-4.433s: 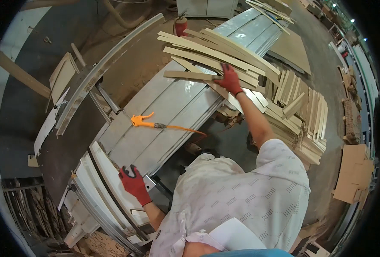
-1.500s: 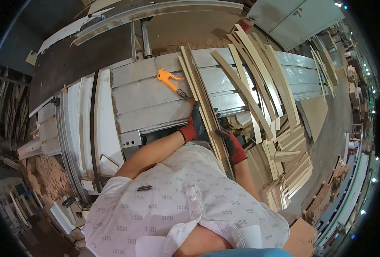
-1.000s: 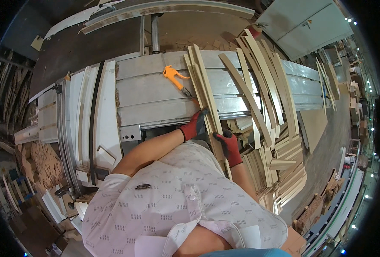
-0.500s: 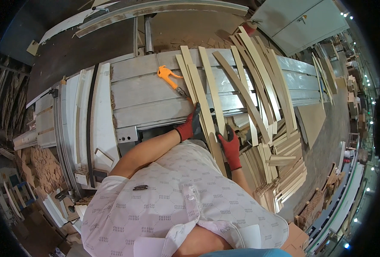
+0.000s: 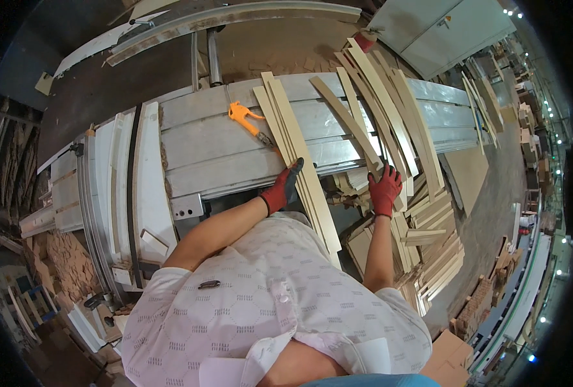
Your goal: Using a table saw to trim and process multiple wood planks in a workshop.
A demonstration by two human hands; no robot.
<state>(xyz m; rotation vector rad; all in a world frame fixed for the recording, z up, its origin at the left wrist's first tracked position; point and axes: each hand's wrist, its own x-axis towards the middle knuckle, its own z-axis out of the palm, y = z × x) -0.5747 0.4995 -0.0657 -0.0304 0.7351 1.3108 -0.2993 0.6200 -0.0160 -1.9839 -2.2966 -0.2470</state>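
My left hand (image 5: 283, 187), in a red glove with a dark palm, grips the left edge of a few long, pale wooden strips (image 5: 301, 169) lying side by side. Its thumb shows on top; the other fingers are mostly hidden. The strips slant from the grey metal table (image 5: 202, 139) out over its near edge toward my shirt. My right hand (image 5: 385, 190), gloved alike, has its fingers spread at the near end of another wooden strip (image 5: 344, 117). Whether the fingertips touch that strip I cannot tell. An orange air blow gun (image 5: 244, 117) lies left of the strips in my left hand.
More strips (image 5: 419, 132) lie across the table at the right. Stacked offcuts (image 5: 438, 258) stand below them, near my right forearm. White boards with a black strip (image 5: 133, 174) lie at the left. A pale cabinet (image 5: 438, 32) stands at the far right.
My right hand has moved right, off a strip, and its fingers have spread. That strip now lies against the others at my left hand. The left hand stays nearly in place.
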